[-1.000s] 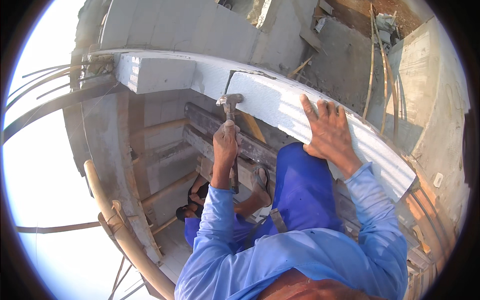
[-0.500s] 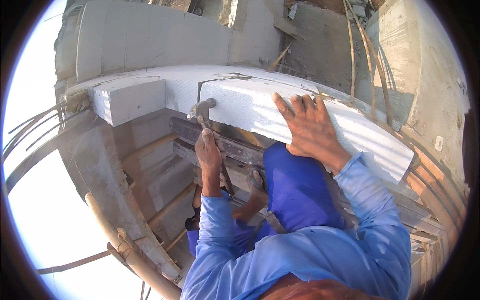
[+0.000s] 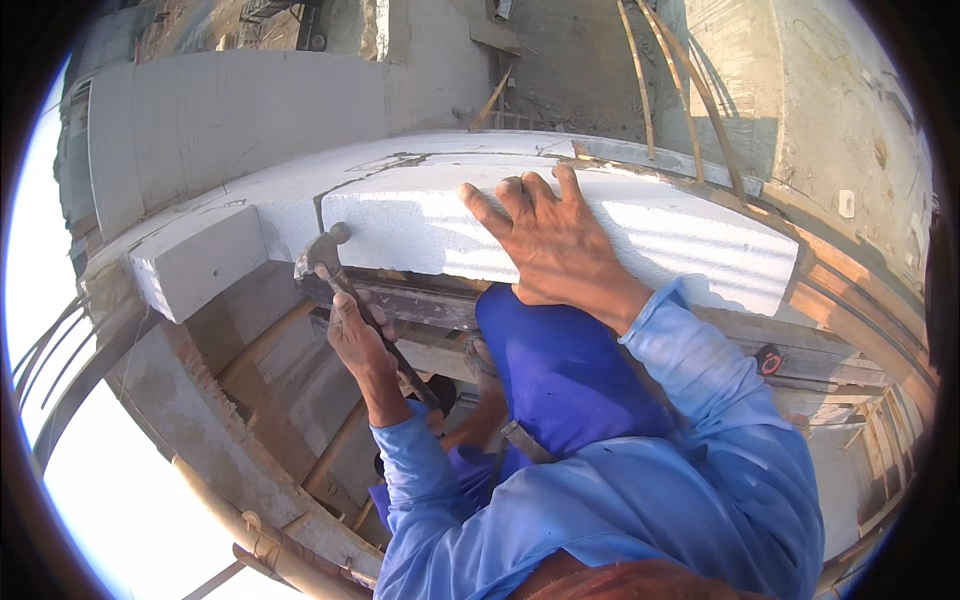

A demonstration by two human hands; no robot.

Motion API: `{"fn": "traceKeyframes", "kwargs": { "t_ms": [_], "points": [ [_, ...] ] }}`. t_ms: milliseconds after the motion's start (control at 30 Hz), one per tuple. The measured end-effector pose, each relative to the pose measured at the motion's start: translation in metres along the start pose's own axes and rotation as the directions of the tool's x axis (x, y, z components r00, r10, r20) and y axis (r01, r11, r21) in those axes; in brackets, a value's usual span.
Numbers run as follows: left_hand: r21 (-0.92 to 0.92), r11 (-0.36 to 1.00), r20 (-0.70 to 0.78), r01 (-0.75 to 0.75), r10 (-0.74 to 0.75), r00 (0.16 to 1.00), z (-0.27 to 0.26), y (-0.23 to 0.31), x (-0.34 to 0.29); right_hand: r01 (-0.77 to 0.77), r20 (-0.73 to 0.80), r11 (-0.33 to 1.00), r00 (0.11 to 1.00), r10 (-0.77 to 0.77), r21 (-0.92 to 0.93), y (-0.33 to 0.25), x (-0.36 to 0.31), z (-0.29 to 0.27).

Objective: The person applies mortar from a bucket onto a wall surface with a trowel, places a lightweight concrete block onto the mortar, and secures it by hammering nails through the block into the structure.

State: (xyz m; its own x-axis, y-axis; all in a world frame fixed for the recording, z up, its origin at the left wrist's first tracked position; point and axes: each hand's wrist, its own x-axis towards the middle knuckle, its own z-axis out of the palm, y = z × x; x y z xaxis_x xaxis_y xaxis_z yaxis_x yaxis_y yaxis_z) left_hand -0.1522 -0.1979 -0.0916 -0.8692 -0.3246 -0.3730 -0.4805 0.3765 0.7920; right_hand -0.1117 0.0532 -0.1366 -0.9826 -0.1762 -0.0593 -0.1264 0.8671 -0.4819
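Observation:
My left hand (image 3: 357, 340) grips the handle of a hammer (image 3: 320, 256), whose metal head sits against the left end of a large white block (image 3: 620, 240). My right hand (image 3: 545, 240) lies flat with spread fingers on top of that block, which rests on a wall course. A second white block (image 3: 195, 262) lies to the left, with a gap between the two. My blue-clad knee (image 3: 560, 370) is just below the block.
A wooden plank (image 3: 440, 305) runs under the blocks. A grey wall (image 3: 230, 115) stands behind. Bamboo poles (image 3: 660, 80) lean at the upper right, and a thick pole (image 3: 240, 520) crosses at lower left. A drop with open sky lies to the left.
The view has tilted down and closer. My left hand has brought the hammer head up to the left end of the block; my right hand stays flat on top.

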Motion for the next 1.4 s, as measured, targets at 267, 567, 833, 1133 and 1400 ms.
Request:
{"fn": "traceKeyframes", "kwargs": {
  "t_ms": [267,567,833,1133,1400],
  "points": [
    [-0.005,0.994,-0.008,-0.111,0.111,0.994,0.006,-0.016,-0.004,0.013,-0.025,0.999,1.0,-0.013,-0.034,-0.003,0.001,-0.001],
    [-0.07,0.994,-0.029,-0.08,0.078,0.997,0.009,-0.005,-0.007,0.04,-0.052,0.998,0.998,-0.043,-0.057,0.001,0.0,-0.002],
    [0.125,0.992,0.025,-0.03,0.027,0.999,0.01,-0.011,-0.001,0.016,-0.053,0.998,0.998,-0.02,-0.063,-0.005,0.002,0.003],
    [0.082,0.99,0.062,-0.111,0.106,0.992,0.012,-0.028,0.003,0.031,-0.204,0.992,0.979,-0.006,0.122,-0.002,0.006,0.002],
    [-0.209,0.977,-0.018,-0.047,0.044,0.999,0.032,-0.053,-0.006,0.036,-0.166,0.997,0.986,-0.024,0.07,-0.007,0.015,0.005]
  ]
}}
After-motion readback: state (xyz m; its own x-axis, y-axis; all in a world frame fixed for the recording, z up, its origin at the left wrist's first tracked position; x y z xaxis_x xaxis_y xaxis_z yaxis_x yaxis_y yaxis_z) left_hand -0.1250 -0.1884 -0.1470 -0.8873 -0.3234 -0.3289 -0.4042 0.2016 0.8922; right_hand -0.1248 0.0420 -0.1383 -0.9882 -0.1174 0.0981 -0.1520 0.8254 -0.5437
